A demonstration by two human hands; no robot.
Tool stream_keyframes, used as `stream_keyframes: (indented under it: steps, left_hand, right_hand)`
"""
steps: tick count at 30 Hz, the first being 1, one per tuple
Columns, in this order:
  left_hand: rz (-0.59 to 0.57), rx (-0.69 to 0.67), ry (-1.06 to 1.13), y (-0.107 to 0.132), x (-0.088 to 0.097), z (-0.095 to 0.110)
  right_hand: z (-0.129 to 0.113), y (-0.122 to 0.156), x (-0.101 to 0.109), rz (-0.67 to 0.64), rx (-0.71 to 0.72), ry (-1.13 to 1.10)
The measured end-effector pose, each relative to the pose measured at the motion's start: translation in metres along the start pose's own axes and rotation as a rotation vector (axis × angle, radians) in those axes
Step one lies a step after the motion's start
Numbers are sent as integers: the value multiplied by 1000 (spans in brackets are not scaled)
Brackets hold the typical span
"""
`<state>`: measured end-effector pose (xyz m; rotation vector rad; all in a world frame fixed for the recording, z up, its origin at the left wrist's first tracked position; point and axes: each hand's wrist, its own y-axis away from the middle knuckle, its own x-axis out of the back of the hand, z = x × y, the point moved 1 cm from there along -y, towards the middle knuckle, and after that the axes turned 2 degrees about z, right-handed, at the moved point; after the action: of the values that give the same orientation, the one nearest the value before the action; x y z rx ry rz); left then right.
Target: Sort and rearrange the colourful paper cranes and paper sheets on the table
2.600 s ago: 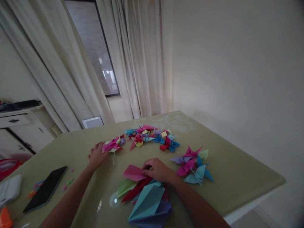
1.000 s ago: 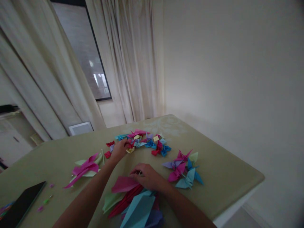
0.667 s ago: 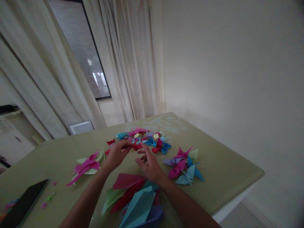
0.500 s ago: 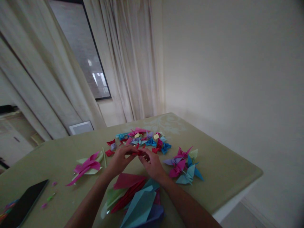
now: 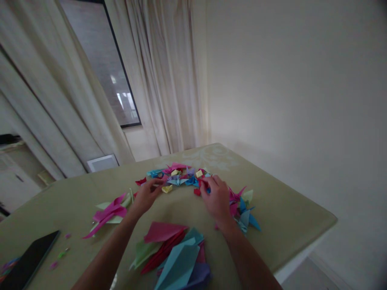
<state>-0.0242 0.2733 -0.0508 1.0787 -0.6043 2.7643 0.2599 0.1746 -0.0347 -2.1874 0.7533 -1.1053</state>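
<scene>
A heap of small folded paper figures [image 5: 178,176] in pink, blue, red and yellow lies across the middle of the table [image 5: 290,217]. My left hand [image 5: 146,196] rests at the heap's left end, fingers curled beside a yellow piece [image 5: 167,188]; what they hold, if anything, is hidden. My right hand [image 5: 217,198] is at the heap's right end, its fingertips pinched on a small red folded piece [image 5: 202,182]. It partly covers a group of paper cranes [image 5: 245,209].
Large folded sheets [image 5: 173,253] in pink, red, teal and purple lie near me between my forearms. A pink and green folded figure [image 5: 109,210] lies to the left, a dark phone [image 5: 28,259] at the far left. The table's edge runs along the right.
My hands met over a small red piece, then parted. The right hand moved right to the heap's end by the cranes. The left hand stayed at the heap's left end.
</scene>
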Motion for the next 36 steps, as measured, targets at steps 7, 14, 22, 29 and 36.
stream_keyframes:
  steps: [7,14,22,29,36]
  left_hand:
    - [-60,26,-250,-26,-20,-30]
    - [-166,-14,-390,-28,-39,-25]
    - [-158,-32,-326,-12,-17,-11]
    - [-253,-238,-44,24,-10,49]
    - [-274,-258,2,32,-22,63]
  right_hand:
    - [23,-9,25,230,-34,290]
    - [31,-11,29,224,-87,280]
    - [4,4,10,44,43,-38]
    - [-26,25,-19,-395,118,-448]
    - [-14,23,-34,-394,92,-415]
